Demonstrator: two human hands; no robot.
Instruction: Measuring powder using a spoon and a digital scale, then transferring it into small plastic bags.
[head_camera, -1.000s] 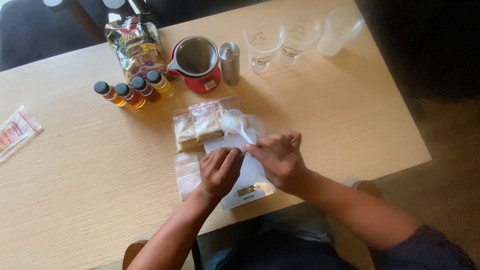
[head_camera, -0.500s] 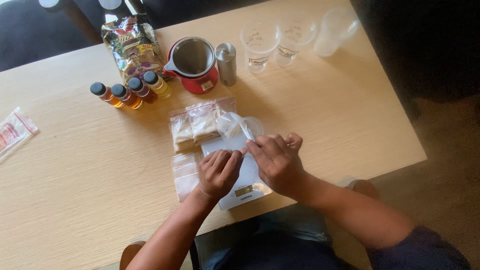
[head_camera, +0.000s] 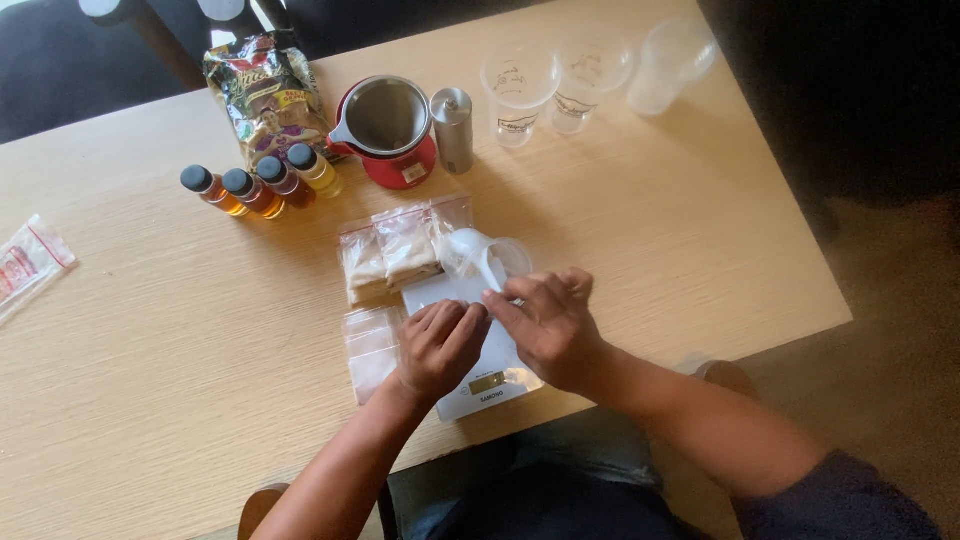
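Both hands meet over the white scale (head_camera: 470, 380): left hand (head_camera: 437, 347) curled, right hand (head_camera: 545, 325) pinching; what they grip is hidden. At 12 o'clock lie powder-filled bags (head_camera: 390, 255), beyond them an empty red pot (head_camera: 388, 130); amber-filled bottles (head_camera: 262, 185) at 10.

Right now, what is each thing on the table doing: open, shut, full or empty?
Red pot: lid off, looks empty.
Four small bottles: capped, lying down, amber and yellow liquid inside.
Three clear cups: upright, empty.
Powder bags: filled.
Kitchen scale: under both hands.
Left hand, right hand: fingertips together.
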